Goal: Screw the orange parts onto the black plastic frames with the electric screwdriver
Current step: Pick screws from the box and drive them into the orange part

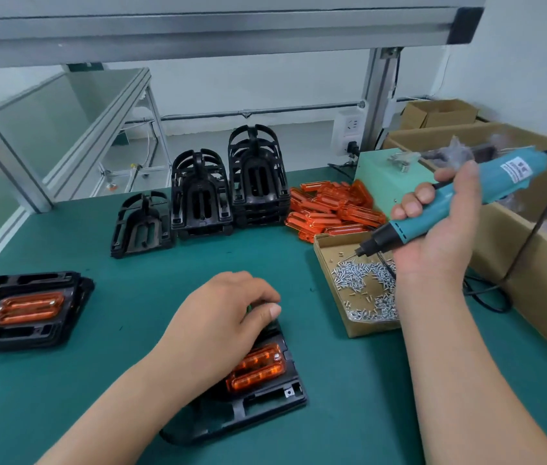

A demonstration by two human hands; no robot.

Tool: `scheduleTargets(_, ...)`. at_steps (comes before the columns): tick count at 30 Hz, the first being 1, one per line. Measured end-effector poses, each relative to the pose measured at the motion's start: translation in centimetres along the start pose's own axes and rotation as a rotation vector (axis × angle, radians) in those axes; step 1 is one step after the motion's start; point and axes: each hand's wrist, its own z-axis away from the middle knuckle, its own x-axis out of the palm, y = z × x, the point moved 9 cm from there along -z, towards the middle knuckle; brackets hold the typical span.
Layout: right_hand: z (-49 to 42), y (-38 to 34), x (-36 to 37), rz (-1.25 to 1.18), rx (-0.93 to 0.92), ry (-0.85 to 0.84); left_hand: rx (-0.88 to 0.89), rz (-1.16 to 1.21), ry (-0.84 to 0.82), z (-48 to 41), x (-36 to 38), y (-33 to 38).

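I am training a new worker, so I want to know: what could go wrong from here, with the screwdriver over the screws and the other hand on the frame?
1. The left hand holds the frame close to the orange part; when the screwdriver comes down, its bit might slip onto a finger.
2. The cord trails down beside the screw box; a pull by the right hand could snag it and spill screws.
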Motion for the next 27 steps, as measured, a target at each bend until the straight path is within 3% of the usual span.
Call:
scheduleTargets(7,-0.7,0.3,-0.9,0.001,-0.019,0.044,0.268,-0.063,-0.081,-4.4,3.2,7.3)
scheduleTargets(12,-0.8,0.4,-1.5,-0.015,-0.023,0.084,0.393,-0.374,-0.177,-7.0,6.6,10.2)
scheduleTargets(21,-1.1,-0.2,-2.6,-0.026,-0.075,0.143,0.283,-0.588,-0.284,-8.4,8.4,11.7)
scheduleTargets(27,-1.1,-0.1,-2.9,-0.034,-0.069,0.161,0.247,-0.555,-0.357,-8.3,9.0,11.7)
